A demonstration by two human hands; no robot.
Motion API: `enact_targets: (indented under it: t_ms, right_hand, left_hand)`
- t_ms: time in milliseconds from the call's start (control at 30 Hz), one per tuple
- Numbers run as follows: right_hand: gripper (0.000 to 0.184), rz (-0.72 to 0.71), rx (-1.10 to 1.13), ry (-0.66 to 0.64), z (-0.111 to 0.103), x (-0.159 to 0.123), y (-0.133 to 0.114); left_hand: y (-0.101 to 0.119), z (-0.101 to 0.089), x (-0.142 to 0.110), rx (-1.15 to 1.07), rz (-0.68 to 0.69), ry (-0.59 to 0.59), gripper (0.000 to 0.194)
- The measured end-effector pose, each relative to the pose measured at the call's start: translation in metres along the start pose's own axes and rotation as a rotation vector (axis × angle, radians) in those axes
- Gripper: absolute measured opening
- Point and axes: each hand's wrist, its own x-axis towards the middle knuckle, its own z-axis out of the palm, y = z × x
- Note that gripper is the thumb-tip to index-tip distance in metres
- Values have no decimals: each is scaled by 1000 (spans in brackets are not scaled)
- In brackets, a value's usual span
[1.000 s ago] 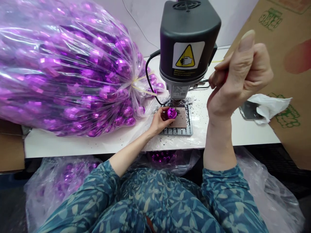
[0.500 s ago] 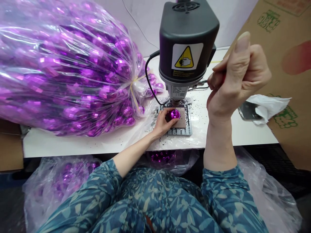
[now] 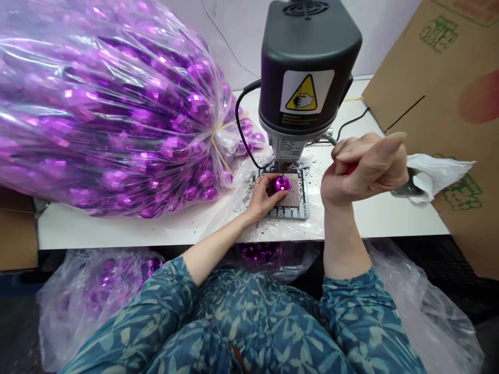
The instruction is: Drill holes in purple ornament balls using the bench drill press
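Note:
My left hand point(image 3: 265, 197) pinches a shiny purple faceted ball point(image 3: 283, 184) between thumb and fingers. It holds the ball on a flat board point(image 3: 292, 197) that lies on the metal base point(image 3: 304, 212) of a drill press point(image 3: 307, 67). The bit comes down onto the ball's top; I cannot tell how deep it is. My right hand point(image 3: 364, 169) is closed around the drill press lever point(image 3: 331, 139), with a bit of its red grip showing between the fingers.
A large tied clear bag point(image 3: 136, 114) of purple balls fills the table's left. Dark shavings are scattered around the base. A phone point(image 3: 403, 189) and white tissue point(image 3: 444, 174) lie at right, by a cardboard box point(image 3: 436, 78). More bagged balls point(image 3: 105, 280) are below the table edge point(image 3: 117, 236).
My right hand has moved down and tilted forward with the lever. The drill head has shifted slightly in view, and its bit now meets the ball. My left hand keeps its hold.

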Motion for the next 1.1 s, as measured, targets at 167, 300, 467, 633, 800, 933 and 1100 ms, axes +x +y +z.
enact_targets:
  t_ms: [167, 300, 467, 633, 800, 933, 1100]
  right_hand:
    - [72, -38, -21, 74, -7, -7, 16]
    - [66, -127, 11, 55, -13, -12, 25]
    - [51, -260, 117, -40, -19, -20, 29]
    - [53, -179, 118, -52, -2, -3, 5]
    - [57, 107, 9, -43, 25, 32, -18]
    - [53, 138, 29, -92, 26, 38, -17]
    - [53, 150, 46, -80, 22, 34, -15]
  left_hand:
    - [-2, 1, 1, -16, -9, 1, 50]
    - [-2, 1, 1, -18, -5, 0, 49]
    - [0, 1, 0, -43, 9, 2, 48]
    - [2, 3, 3, 0, -3, 19, 46]
    - [23, -6, -16, 96, 29, 89, 41]
    - [43, -30, -77, 202, 316, -250, 32]
    - [35, -57, -124, 563, 628, -629, 42]
